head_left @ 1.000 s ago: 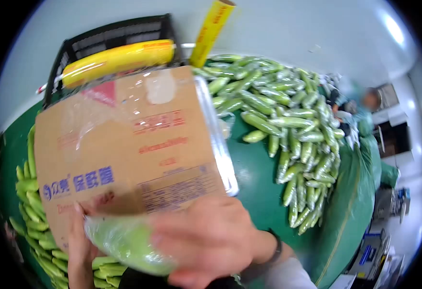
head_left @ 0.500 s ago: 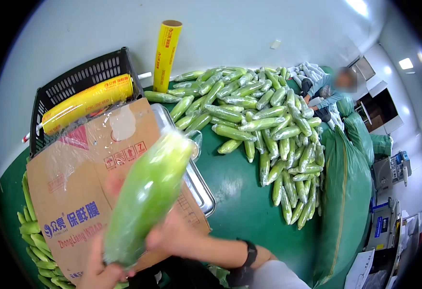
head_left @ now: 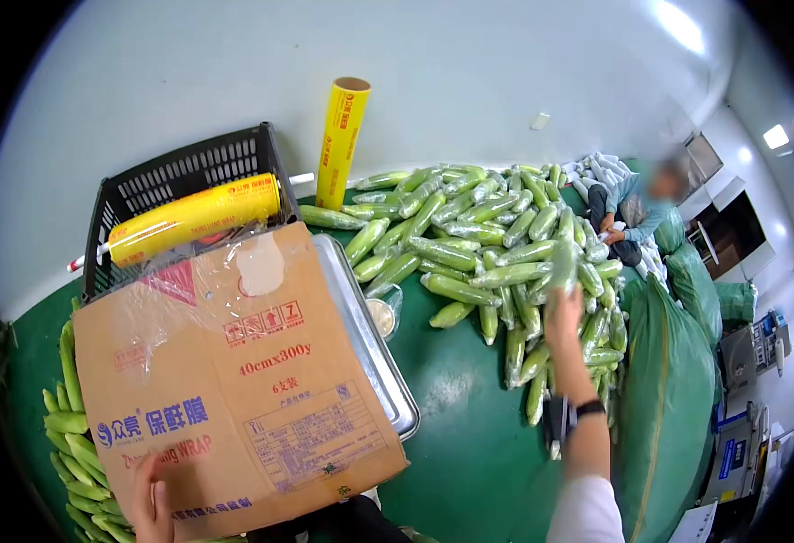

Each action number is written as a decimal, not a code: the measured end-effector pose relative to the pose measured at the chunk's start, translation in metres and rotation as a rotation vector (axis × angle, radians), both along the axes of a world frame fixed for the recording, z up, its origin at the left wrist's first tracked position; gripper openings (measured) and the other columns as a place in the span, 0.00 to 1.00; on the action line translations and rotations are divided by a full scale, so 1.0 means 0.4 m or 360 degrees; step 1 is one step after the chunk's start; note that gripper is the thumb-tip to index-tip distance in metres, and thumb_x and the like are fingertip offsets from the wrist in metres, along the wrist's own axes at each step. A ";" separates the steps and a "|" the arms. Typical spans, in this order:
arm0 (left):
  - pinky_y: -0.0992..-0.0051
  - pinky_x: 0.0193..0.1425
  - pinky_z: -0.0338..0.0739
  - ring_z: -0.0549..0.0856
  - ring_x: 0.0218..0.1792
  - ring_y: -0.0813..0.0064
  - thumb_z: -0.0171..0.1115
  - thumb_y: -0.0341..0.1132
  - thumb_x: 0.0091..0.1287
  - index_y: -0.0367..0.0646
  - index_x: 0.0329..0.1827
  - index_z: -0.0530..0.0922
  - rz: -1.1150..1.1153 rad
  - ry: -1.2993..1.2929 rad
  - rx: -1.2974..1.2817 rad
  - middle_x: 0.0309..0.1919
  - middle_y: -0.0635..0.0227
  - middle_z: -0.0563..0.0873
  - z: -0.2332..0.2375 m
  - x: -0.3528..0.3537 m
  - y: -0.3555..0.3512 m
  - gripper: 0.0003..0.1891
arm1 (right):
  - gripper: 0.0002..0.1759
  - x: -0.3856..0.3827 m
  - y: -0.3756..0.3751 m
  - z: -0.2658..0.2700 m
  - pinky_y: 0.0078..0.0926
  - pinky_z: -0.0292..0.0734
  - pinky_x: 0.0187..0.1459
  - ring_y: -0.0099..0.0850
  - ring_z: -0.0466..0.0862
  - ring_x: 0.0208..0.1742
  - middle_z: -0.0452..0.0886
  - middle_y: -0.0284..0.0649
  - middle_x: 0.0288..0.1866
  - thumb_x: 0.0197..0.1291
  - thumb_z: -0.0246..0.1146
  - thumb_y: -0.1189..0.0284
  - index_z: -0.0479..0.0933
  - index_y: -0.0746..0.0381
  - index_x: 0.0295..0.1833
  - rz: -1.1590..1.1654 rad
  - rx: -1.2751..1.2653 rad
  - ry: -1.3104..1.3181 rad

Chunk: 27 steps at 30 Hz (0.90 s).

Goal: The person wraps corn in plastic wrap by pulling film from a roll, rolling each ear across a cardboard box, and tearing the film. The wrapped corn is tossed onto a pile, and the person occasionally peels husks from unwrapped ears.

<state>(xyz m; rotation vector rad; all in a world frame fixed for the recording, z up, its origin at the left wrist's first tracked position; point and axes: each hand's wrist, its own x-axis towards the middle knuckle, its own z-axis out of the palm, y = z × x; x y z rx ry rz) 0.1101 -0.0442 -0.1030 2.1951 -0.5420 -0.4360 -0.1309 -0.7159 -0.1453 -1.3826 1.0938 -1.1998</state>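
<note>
My right hand (head_left: 563,317) reaches out over a heap of film-wrapped green corn ears (head_left: 478,233). Its fingers are closed round the lower end of one wrapped ear of corn (head_left: 564,264), which points away from me above the heap. Near the lower left, my left hand (head_left: 151,507) is by the front of a cardboard box (head_left: 325,362), fingers apart and holding nothing. Clear film clings to the box's far side. Behind it, a yellow roll of cling film (head_left: 193,217) lies across a black plastic crate (head_left: 184,154).
Another yellow roll (head_left: 344,145) stands upright by the wall. A metal tray (head_left: 401,407) shows beside the box. Unwrapped corn ears (head_left: 76,452) lie at the left. On the right are large green sacks (head_left: 664,398) and a seated person (head_left: 641,217) beyond the heap.
The wrapped ear of corn has gone from in front of me, over the box, to above the heap in my right hand. My left hand has let go of it.
</note>
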 end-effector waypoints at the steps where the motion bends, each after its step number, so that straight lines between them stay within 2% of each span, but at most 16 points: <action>1: 0.66 0.66 0.65 0.70 0.64 0.58 0.49 0.25 0.69 0.35 0.66 0.68 0.0121 0.0056 -0.0043 0.63 0.53 0.72 -0.010 -0.013 0.034 0.21 | 0.27 -0.023 -0.094 -0.013 0.28 0.73 0.48 0.31 0.77 0.46 0.76 0.43 0.50 0.60 0.58 0.74 0.61 0.65 0.64 0.0013 -0.0267 0.0028; 3: 0.66 0.67 0.65 0.69 0.65 0.56 0.50 0.25 0.67 0.35 0.66 0.68 0.0222 -0.0066 0.0040 0.64 0.53 0.71 -0.045 -0.063 0.094 0.22 | 0.34 0.028 -0.094 0.048 0.28 0.66 0.60 0.33 0.75 0.55 0.74 0.47 0.58 0.60 0.57 0.76 0.55 0.66 0.71 -0.0332 -0.0222 -0.0291; 4: 0.66 0.67 0.64 0.69 0.65 0.55 0.50 0.24 0.67 0.35 0.66 0.68 0.0275 -0.0121 0.0077 0.64 0.53 0.70 -0.054 -0.076 0.108 0.23 | 0.40 0.055 -0.087 0.032 0.30 0.61 0.65 0.35 0.71 0.63 0.68 0.50 0.66 0.61 0.57 0.77 0.47 0.65 0.76 -0.0226 -0.0233 -0.0242; 5: 0.66 0.67 0.64 0.68 0.66 0.54 0.51 0.24 0.66 0.35 0.66 0.68 0.0228 -0.0216 0.0170 0.64 0.52 0.70 -0.052 -0.080 0.112 0.23 | 0.36 0.096 -0.053 0.024 0.34 0.56 0.71 0.42 0.65 0.71 0.60 0.50 0.73 0.63 0.55 0.76 0.51 0.67 0.75 -0.0126 -0.0415 0.0338; 6: 0.66 0.67 0.64 0.68 0.66 0.53 0.51 0.24 0.65 0.35 0.66 0.67 0.0200 -0.0305 0.0268 0.65 0.52 0.69 -0.048 -0.095 0.116 0.23 | 0.33 0.124 0.011 -0.006 0.35 0.52 0.74 0.41 0.62 0.73 0.60 0.49 0.74 0.65 0.55 0.75 0.53 0.67 0.74 0.0166 -0.0625 0.0431; 7: 0.66 0.68 0.63 0.67 0.66 0.53 0.51 0.23 0.65 0.34 0.66 0.67 0.0185 -0.0379 0.0385 0.65 0.52 0.69 -0.041 -0.121 0.126 0.24 | 0.28 0.169 0.122 -0.003 0.34 0.52 0.73 0.39 0.65 0.72 0.65 0.49 0.71 0.64 0.56 0.76 0.61 0.68 0.70 0.0412 -0.0593 0.0487; 8: 0.65 0.69 0.62 0.67 0.66 0.52 0.52 0.23 0.63 0.35 0.65 0.68 0.0233 -0.0324 0.0416 0.66 0.52 0.67 -0.030 -0.126 0.119 0.24 | 0.22 0.214 0.250 0.017 0.33 0.61 0.68 0.37 0.70 0.68 0.73 0.48 0.65 0.64 0.57 0.76 0.70 0.67 0.63 0.0554 -0.0726 0.0721; 9: 0.64 0.63 0.70 0.73 0.63 0.52 0.61 0.25 0.61 0.34 0.64 0.68 0.0112 -0.0523 0.0431 0.64 0.50 0.70 -0.059 -0.110 0.145 0.26 | 0.18 0.248 0.398 0.047 0.33 0.70 0.61 0.39 0.75 0.62 0.77 0.46 0.59 0.61 0.60 0.78 0.76 0.64 0.57 0.0832 -0.0685 0.0673; 10: 0.64 0.67 0.66 0.67 0.67 0.49 0.60 0.20 0.56 0.35 0.64 0.69 0.0197 -0.0297 0.0374 0.66 0.48 0.67 -0.023 -0.097 0.112 0.29 | 0.18 0.264 0.495 0.045 0.33 0.73 0.56 0.40 0.77 0.58 0.78 0.45 0.56 0.57 0.64 0.77 0.78 0.61 0.55 0.1177 -0.0997 0.0747; 11: 0.63 0.67 0.67 0.69 0.65 0.50 0.63 0.21 0.54 0.37 0.63 0.70 0.0169 -0.0429 0.0402 0.66 0.49 0.67 -0.043 -0.073 0.116 0.29 | 0.20 0.282 0.576 0.051 0.36 0.71 0.59 0.40 0.76 0.59 0.78 0.44 0.58 0.56 0.66 0.76 0.77 0.61 0.56 0.1475 -0.1255 0.0838; 13: 0.61 0.63 0.70 0.74 0.61 0.51 0.68 0.23 0.50 0.39 0.60 0.74 0.0023 -0.0614 0.0421 0.65 0.48 0.68 -0.034 0.009 0.079 0.30 | 0.23 0.335 0.714 0.081 0.35 0.71 0.60 0.45 0.76 0.58 0.75 0.43 0.60 0.54 0.68 0.74 0.76 0.59 0.58 0.1828 -0.1085 0.0850; 16: 0.61 0.60 0.71 0.76 0.55 0.52 0.71 0.35 0.54 0.46 0.59 0.77 0.0007 -0.0955 0.0548 0.60 0.53 0.74 -0.036 0.152 0.016 0.27 | 0.23 0.445 0.789 0.073 0.35 0.72 0.54 0.44 0.76 0.54 0.75 0.45 0.55 0.55 0.66 0.76 0.76 0.59 0.59 0.1767 -0.1006 0.0877; 18: 0.60 0.58 0.71 0.77 0.53 0.54 0.67 0.34 0.57 0.46 0.55 0.78 0.0189 -0.0982 0.0423 0.58 0.58 0.76 -0.038 0.277 -0.044 0.20 | 0.21 0.548 0.776 0.023 0.35 0.73 0.51 0.44 0.75 0.52 0.75 0.46 0.51 0.56 0.64 0.78 0.76 0.59 0.57 0.1633 -0.0824 0.0955; 21: 0.61 0.58 0.69 0.75 0.55 0.55 0.66 0.34 0.59 0.45 0.51 0.78 -0.0061 -0.0817 0.0315 0.57 0.61 0.77 -0.089 0.386 -0.051 0.17 | 0.15 0.634 0.719 -0.022 0.36 0.72 0.47 0.43 0.75 0.49 0.76 0.48 0.45 0.58 0.63 0.78 0.76 0.62 0.52 0.1582 -0.1084 0.1093; 24: 0.65 0.57 0.69 0.75 0.56 0.58 0.64 0.37 0.61 0.46 0.46 0.78 -0.0175 -0.0858 0.0014 0.56 0.63 0.78 -0.120 0.433 -0.059 0.12 | 0.08 0.693 0.700 -0.024 0.35 0.73 0.47 0.45 0.77 0.46 0.78 0.46 0.42 0.58 0.62 0.77 0.77 0.63 0.43 0.1447 -0.1569 0.0783; 27: 0.68 0.55 0.70 0.76 0.55 0.59 0.62 0.37 0.63 0.48 0.44 0.78 -0.0223 -0.1251 0.0249 0.54 0.62 0.79 -0.079 0.367 -0.091 0.09 | 0.03 0.697 0.687 -0.031 0.32 0.73 0.47 0.44 0.78 0.44 0.79 0.45 0.39 0.61 0.59 0.77 0.76 0.63 0.40 0.1635 -0.1231 0.0608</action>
